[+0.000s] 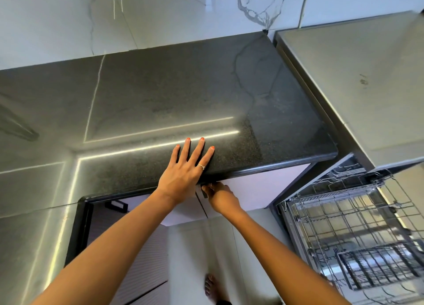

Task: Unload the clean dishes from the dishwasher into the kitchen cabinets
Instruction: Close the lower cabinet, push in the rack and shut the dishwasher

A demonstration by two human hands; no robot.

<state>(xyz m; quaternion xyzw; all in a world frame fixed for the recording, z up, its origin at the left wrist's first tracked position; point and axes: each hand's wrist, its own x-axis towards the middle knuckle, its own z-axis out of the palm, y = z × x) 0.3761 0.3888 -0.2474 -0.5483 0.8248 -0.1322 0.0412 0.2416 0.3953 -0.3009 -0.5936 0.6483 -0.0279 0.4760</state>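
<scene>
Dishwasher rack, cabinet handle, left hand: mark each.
dishwasher rack (348, 226): head view, wire grid of the pulled-out rack.
cabinet handle (204, 191): head view, dark pull under the counter edge.
left hand (183, 169): head view, back of the hand.

Bright; glare streaks the countertop (160, 102) (edges bowed, perhaps slightly soft).

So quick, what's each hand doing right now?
Left hand: open, flat on the countertop.
Right hand: curled round the cabinet door handle.
</scene>
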